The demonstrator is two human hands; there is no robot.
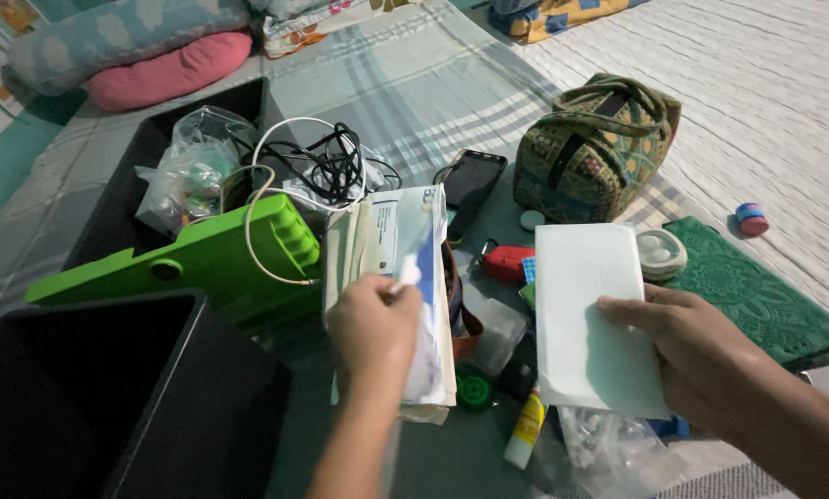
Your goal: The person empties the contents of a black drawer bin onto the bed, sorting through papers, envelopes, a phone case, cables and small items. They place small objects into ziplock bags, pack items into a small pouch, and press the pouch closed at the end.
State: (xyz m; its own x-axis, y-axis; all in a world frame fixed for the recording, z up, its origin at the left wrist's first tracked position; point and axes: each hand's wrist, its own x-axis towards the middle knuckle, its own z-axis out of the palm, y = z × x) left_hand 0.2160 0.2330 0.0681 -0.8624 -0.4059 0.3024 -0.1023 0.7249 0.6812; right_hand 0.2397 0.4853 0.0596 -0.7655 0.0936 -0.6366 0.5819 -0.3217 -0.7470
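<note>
Two hands are at work over the clutter on the striped bedsheet (451, 83). The left hand (373, 328) has its fingers curled round a thick bundle of papers and booklets (391, 249), held upright near the middle of the scene, with one small white stick-like thing (408, 272) pinched at the fingertips. The right hand (701, 356) grips one flat white packet (585, 319), rectangular and plain, thumb on top along its right edge and the other fingers hidden underneath. There are two black bins: one (91, 397) in the near left corner, another (128, 194) behind it holding a crumpled clear plastic bag (188, 171) and a tangle of black and white cables (326, 162). One bright green plastic board (202, 259) lies across them. One dark phone (470, 180) rests beside one patterned green handbag (594, 148). Nearby lie one small red case (508, 261), one round white container (660, 251), one small pink-and-blue capped pot (751, 219), one glue stick with a yellow label (526, 430), one round green cap (473, 391), and one dark green embossed mat (756, 291). Two pillows sit at the far left, one pink (169, 69), one pale blue with a print (119, 32).
</note>
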